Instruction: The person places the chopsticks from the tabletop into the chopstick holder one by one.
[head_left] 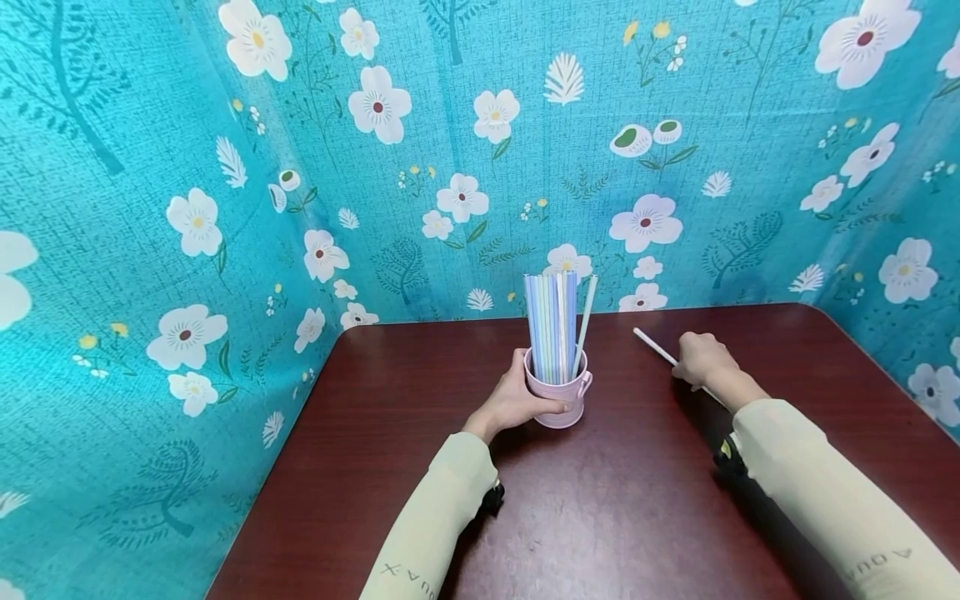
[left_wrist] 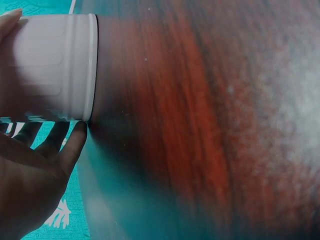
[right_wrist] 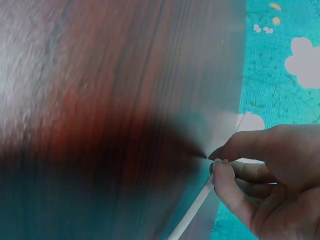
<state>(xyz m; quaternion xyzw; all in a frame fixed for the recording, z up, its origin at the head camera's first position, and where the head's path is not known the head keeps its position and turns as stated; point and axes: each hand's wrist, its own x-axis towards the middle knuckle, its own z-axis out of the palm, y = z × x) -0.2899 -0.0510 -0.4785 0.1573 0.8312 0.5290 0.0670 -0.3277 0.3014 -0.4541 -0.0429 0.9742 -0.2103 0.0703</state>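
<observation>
A small pink bucket (head_left: 561,408) stands upright on the table, with a side handle showing at its right. Several drinking straws (head_left: 551,329) in blue, pale green and white stand in it, and one pale green straw (head_left: 587,317) leans to the right. My left hand (head_left: 516,402) holds the bucket from its left, thumb across the front; in the left wrist view its fingers lie along the bucket wall (left_wrist: 47,70). Off to the right, my right hand (head_left: 705,364) pinches a white straw (head_left: 654,344) between thumb and fingertips, low over the table. Both ends of that straw stick out past the hand.
The dark red-brown table (head_left: 600,508) has a glossy top. A turquoise flowered cloth (head_left: 450,150) hangs behind its back edge and along both sides. Each wrist carries a black strap device, such as the right one (head_left: 729,457) below the sleeve.
</observation>
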